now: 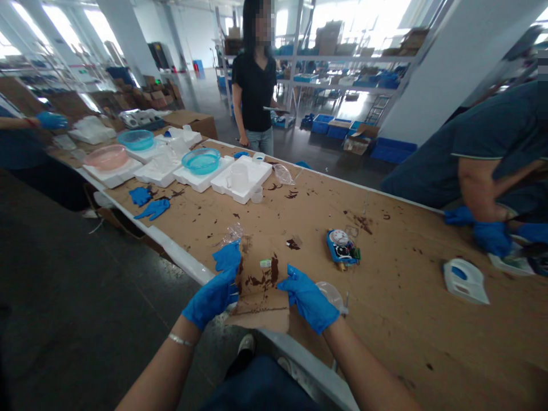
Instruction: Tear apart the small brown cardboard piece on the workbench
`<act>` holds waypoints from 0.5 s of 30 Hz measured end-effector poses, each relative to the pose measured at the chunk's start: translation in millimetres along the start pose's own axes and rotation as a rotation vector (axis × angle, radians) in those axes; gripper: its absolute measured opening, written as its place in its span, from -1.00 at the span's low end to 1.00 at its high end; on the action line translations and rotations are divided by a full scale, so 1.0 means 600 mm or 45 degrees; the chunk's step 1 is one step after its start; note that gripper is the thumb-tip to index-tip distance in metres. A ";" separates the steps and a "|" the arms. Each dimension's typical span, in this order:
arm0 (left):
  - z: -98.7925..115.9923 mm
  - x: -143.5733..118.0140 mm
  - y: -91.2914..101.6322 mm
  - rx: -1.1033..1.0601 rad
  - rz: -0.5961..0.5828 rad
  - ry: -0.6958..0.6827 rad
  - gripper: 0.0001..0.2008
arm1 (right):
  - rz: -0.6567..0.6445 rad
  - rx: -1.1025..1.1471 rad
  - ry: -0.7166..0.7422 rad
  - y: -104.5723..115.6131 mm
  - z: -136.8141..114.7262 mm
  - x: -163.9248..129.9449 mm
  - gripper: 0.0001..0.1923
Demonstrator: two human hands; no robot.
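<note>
Through the head view I have both gloved hands at the near edge of the table [385, 325], with the cardboard [259, 299] between them, dark stains and a small green label [265, 263] on its face. My left hand [209, 299] has its fingers part curled on the left edge; my right hand [310, 299] has its fingers drawn nearly together on the right edge, so I have the piece gripped from both sides. A loose blue glove [226, 257] lies just beyond the left fingers; I cannot tell if they touch it. A clear lid [330, 294] sits just beside my right hand, and the blue device [342, 249] lies farther out, its round dial facing up. Over to the right, near a co-worker's gloved hands [492, 237], I see a white cover [466, 281]
</note>
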State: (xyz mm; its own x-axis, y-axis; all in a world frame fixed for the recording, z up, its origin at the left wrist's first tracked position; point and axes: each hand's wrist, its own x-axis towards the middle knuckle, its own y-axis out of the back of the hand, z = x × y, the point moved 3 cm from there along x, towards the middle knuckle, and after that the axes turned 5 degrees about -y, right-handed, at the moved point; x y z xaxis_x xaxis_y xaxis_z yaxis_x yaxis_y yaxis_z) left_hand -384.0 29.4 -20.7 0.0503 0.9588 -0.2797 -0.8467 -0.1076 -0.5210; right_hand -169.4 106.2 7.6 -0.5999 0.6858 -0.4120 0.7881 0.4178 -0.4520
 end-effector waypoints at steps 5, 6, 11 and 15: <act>0.050 0.020 -0.016 0.117 -0.128 0.010 -0.41 | -0.077 -0.089 -0.044 -0.016 -0.020 -0.015 -0.56; 0.052 0.023 -0.023 0.140 -0.149 0.013 -0.39 | -0.082 -0.100 -0.054 -0.018 -0.022 -0.015 -0.55; 0.026 0.035 -0.034 0.225 -0.110 0.018 -0.28 | -0.155 -0.092 -0.043 -0.018 -0.021 -0.011 -0.46; 0.010 0.043 -0.023 0.297 -0.066 0.008 -0.24 | -0.199 -0.059 -0.060 -0.010 -0.012 -0.009 -0.38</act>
State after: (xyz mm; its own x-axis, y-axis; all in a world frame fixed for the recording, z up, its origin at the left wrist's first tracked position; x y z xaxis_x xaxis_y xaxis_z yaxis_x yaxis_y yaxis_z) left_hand -374.0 56.9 -15.8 0.0994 0.9596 -0.2631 -0.9424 0.0060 -0.3343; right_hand -169.7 104.0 18.2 -0.7207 0.5821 -0.3766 0.6895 0.5449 -0.4773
